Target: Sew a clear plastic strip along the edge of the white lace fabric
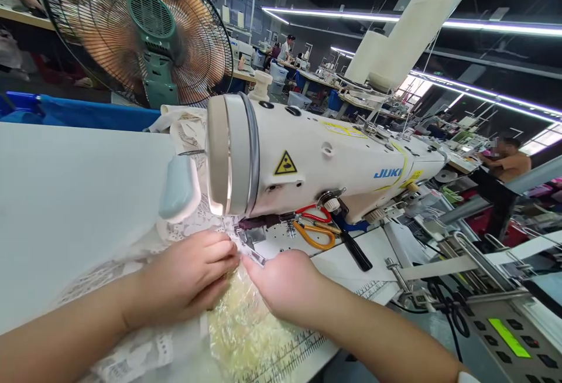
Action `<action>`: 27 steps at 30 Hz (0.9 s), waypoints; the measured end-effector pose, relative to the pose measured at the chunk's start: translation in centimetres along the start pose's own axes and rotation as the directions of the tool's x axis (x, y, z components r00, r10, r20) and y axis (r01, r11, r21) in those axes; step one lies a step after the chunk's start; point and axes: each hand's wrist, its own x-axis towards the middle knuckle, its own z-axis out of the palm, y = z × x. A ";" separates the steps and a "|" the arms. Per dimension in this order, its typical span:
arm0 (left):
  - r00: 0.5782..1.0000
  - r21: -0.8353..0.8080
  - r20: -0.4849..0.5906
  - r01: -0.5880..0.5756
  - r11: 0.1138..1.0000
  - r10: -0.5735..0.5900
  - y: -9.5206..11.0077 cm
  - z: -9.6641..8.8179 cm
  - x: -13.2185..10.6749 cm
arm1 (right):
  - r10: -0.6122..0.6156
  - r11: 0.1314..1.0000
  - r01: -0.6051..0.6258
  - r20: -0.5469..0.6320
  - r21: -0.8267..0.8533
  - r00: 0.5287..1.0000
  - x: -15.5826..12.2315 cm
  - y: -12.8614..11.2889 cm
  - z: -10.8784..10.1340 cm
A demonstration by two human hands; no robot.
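Note:
White lace fabric (pixel 151 355) lies under my left forearm and runs up to the needle area of a JUKI sewing machine (pixel 316 149). My left hand (pixel 193 274) is closed on the lace, fingers bent and pressed together just in front of the presser foot (pixel 249 243). Close beside it, my right hand (pixel 287 283) is closed too, its thumb pointing at the foot; its other fingers are hidden, so what they hold cannot be made out. A clear plastic bag with something pale yellow (pixel 246 336) lies below both hands, over a printed ruler scale (pixel 302 345).
Red-handled scissors (pixel 317 214), orange-handled scissors (pixel 314 235) and a black-handled tool (pixel 357 251) lie beneath the machine arm. A light-blue padded piece (pixel 179 188) stands left of the needle. Behind are a large fan (pixel 151 26) and thread cones (pixel 413 31). A control box (pixel 509 336) is at right.

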 end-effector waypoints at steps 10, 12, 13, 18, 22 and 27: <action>1.000 0.102 -0.013 -0.002 0.995 0.004 -1.6 -1.5 0.8 | 0.128 0.991 -0.131 0.090 0.030 0.988 1.7 -1.3 -1.0; 1.000 0.100 -0.002 0.028 0.995 -0.028 -1.9 -1.4 0.5 | 0.131 0.991 -0.130 0.156 -0.012 0.979 1.5 -1.4 -1.3; 0.999 0.104 0.004 0.047 0.993 -0.048 -2.0 -1.4 0.4 | 0.133 0.991 -0.131 0.173 -0.024 0.976 1.5 -1.4 -1.4; 0.993 0.176 0.003 0.119 0.977 -0.121 -2.8 -0.8 -0.1 | 0.126 0.992 -0.126 0.144 -0.004 0.981 1.5 -1.4 -1.4; 0.995 0.227 0.005 0.093 0.969 -0.097 -2.7 -1.4 0.4 | 0.117 0.992 -0.121 0.075 0.046 0.990 1.3 -1.4 -1.5; 0.978 0.216 0.022 0.196 0.957 -0.205 -1.1 -3.0 -0.6 | 0.043 0.993 -0.045 0.021 0.107 0.999 -1.1 -1.0 -1.7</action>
